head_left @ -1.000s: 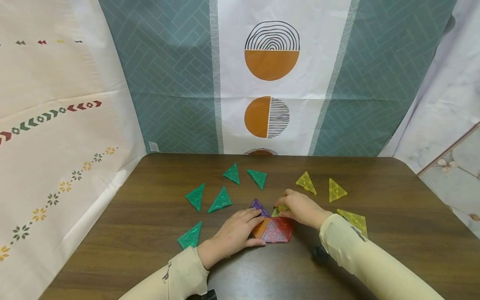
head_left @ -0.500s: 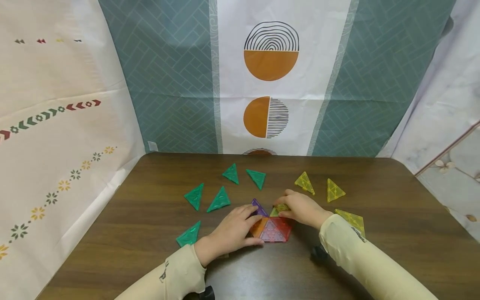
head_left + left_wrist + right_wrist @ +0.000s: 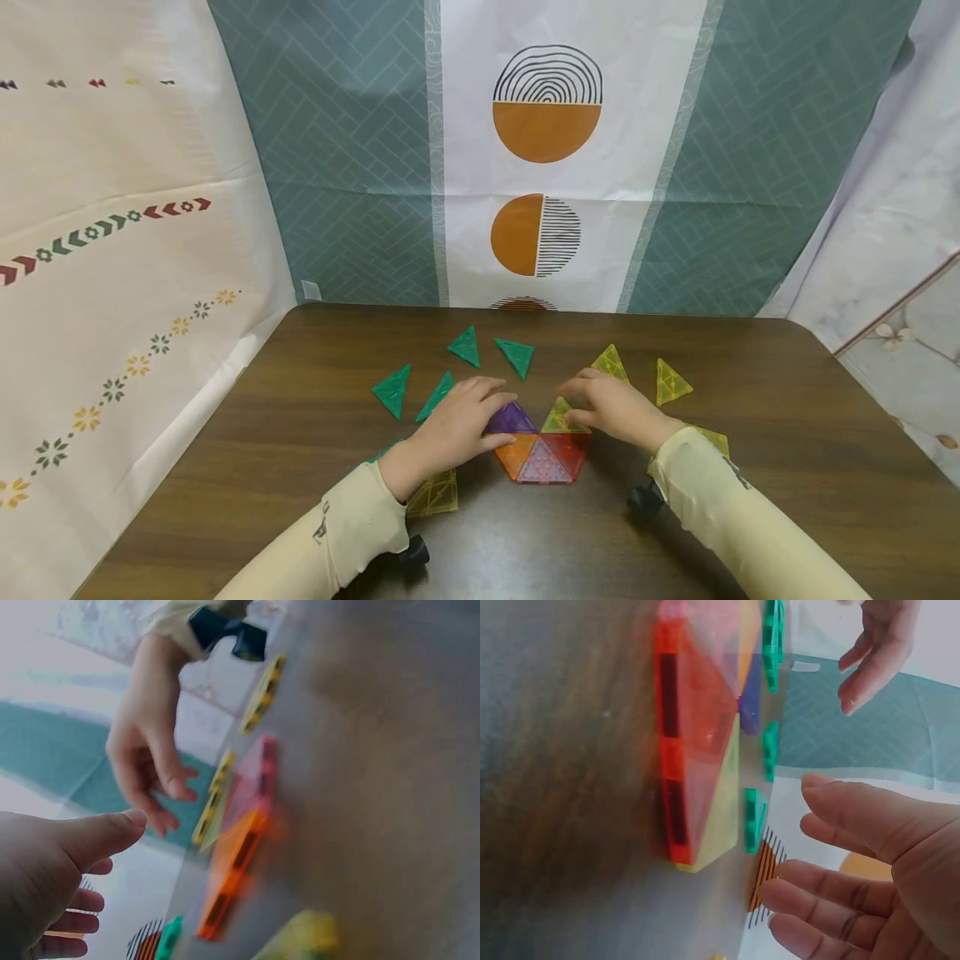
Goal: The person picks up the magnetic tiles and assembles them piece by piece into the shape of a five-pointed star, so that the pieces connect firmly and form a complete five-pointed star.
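Translucent triangle tiles lie edge to edge in a fan: purple (image 3: 513,419), orange (image 3: 516,455), pink (image 3: 544,465), red (image 3: 570,452) and yellow (image 3: 559,418). The gap at the far side separates the purple and yellow tiles. Over the purple and orange tiles, my left hand (image 3: 457,421) hovers with its fingers spread, holding nothing. My right hand (image 3: 618,407) is beside the yellow tile, fingers loosely bent; the right wrist view shows nothing in its grasp. Both hands are raised off the tiles in the wrist views.
Several green triangle tiles (image 3: 392,391) lie loose at the left and back of the brown table (image 3: 300,400). Loose yellow triangles (image 3: 672,382) lie at the back right. Another yellow tile (image 3: 435,493) sits below my left wrist, and one more (image 3: 712,439) by my right sleeve.
My right hand has let go of the yellow tile and drawn slightly right. My left hand has lifted and moved left off the fan, uncovering more of the purple and orange tiles.
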A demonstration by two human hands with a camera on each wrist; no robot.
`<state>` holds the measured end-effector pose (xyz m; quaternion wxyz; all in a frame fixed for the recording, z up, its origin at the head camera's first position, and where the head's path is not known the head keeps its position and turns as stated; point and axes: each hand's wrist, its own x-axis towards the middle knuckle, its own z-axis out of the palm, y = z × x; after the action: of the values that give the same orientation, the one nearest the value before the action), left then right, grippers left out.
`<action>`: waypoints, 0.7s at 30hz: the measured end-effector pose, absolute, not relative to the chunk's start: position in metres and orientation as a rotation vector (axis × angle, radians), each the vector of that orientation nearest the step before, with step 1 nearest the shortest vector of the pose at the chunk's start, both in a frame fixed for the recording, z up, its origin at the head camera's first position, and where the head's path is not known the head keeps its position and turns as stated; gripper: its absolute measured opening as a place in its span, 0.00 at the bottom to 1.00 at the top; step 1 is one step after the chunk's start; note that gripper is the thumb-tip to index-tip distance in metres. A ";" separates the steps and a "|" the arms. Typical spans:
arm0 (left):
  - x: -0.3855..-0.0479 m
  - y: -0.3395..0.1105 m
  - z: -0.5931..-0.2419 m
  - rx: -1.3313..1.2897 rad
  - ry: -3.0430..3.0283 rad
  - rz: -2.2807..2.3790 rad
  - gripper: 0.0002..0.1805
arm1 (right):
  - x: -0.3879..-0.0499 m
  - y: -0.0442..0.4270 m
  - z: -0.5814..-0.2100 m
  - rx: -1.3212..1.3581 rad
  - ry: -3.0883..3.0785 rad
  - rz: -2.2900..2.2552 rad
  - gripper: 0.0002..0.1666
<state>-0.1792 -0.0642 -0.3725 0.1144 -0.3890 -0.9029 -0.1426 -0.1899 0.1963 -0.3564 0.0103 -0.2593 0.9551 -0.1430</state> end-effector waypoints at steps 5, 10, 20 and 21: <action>-0.203 -0.070 -0.363 -1.020 -2.696 -0.498 0.29 | -0.198 0.192 -0.352 -0.795 2.994 -0.498 0.22; -0.227 -0.075 -0.362 -0.848 -2.730 -0.610 0.29 | -0.212 0.186 -0.348 -0.815 2.988 -0.595 0.22; -0.267 -0.078 -0.371 -0.645 -2.807 -0.657 0.33 | -0.246 0.174 -0.347 -0.792 2.990 -0.672 0.24; -0.270 -0.078 -0.371 -0.638 -2.818 -0.662 0.33 | -0.249 0.173 -0.348 -0.796 2.988 -0.670 0.24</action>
<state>-0.2701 -0.0779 -0.3713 0.0884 -0.2143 -0.9470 -0.2225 -0.2494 0.1729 -0.3481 -0.0112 -0.2516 0.9444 -0.2116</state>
